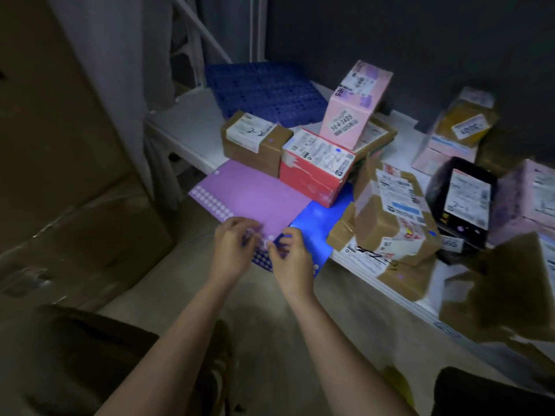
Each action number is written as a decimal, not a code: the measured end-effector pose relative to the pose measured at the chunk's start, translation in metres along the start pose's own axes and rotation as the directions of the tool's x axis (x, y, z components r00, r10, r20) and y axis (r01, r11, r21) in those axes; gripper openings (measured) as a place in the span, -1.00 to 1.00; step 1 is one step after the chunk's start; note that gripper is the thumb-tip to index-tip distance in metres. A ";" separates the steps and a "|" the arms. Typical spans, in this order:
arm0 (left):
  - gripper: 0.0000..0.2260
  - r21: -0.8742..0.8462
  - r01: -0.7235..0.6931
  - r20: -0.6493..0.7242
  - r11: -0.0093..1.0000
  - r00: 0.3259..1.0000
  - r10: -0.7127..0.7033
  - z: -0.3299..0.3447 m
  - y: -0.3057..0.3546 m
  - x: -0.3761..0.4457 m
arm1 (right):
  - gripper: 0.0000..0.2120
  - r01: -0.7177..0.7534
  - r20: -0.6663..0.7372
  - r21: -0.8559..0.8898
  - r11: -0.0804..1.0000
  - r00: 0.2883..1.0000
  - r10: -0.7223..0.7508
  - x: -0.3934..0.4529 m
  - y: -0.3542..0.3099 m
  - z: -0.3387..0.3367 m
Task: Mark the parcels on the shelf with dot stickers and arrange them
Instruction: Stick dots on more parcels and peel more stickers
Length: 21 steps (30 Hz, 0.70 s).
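Purple sticker sheet [252,199] lies under both hands, left hand [232,246] and right hand [289,253] pinching dots at its near corner, parcels beyond-right

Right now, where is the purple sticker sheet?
In the head view, the purple sticker sheet lies at the shelf's front left edge, just in front of the brown box and red box, overlapping a blue sheet, with both hands at its near corner.

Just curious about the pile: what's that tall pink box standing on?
The pink box rests tilted on the red and white box and a flat brown parcel behind it. Whatever lies beneath them is covered.
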<state>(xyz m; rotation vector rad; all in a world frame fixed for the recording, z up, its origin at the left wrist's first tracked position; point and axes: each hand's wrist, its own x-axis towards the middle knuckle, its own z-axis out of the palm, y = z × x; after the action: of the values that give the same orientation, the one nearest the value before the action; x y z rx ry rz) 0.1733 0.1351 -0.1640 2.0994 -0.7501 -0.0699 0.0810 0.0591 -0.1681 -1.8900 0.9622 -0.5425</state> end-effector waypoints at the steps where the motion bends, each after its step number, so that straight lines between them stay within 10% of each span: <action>1: -0.79 0.012 -0.038 0.028 0.999 0.999 0.037 0.002 -0.006 0.002 | -0.75 0.001 0.001 0.022 1.000 1.000 -0.001 0.002 0.000 0.004; 21: -0.78 0.200 -0.323 0.105 0.925 0.946 0.307 0.005 -0.019 0.007 | -0.62 0.042 -0.038 0.313 0.949 0.999 -0.032 0.013 0.010 0.014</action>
<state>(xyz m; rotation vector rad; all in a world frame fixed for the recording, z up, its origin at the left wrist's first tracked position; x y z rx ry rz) 0.1873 0.1361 -0.1798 2.1580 -1.1764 0.1188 0.0941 0.0535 -0.1839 -1.6195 0.8088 -0.7074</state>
